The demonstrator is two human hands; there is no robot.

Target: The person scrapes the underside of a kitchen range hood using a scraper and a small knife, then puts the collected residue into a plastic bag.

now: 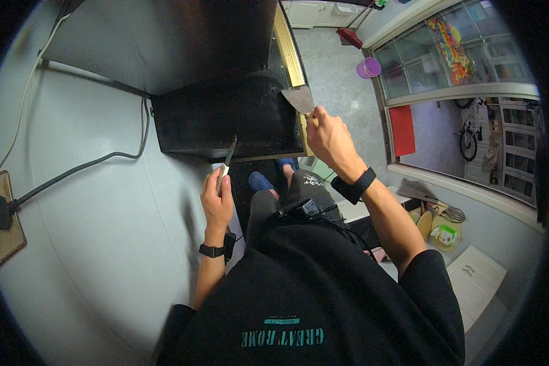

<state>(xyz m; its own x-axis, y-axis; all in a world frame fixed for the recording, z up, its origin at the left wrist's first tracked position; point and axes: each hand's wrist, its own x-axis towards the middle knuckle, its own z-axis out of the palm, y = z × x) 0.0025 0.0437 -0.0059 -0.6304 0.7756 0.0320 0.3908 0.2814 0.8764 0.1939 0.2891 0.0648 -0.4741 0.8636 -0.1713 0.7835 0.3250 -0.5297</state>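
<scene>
My left hand (216,203) grips the pale handle of a small knife (230,151), its narrow blade pointing away from me. The blade overlaps the front of a large black appliance (228,114), which looks like a range hood; whether it touches is not plain. In my right hand (334,137) is a putty knife (298,98) with a wide, stained metal blade. My fingers wrap its wooden handle. That blade lies over the appliance's right side, at the gold-coloured trim strip (289,50); contact there cannot be told.
A black power cord (82,167) runs along the white wall on the left to a plug (1,212) at a stained socket plate. Below on the right are the grey floor (334,59), a purple bucket (368,67), a red dustpan (350,38) and a sliding window (457,91).
</scene>
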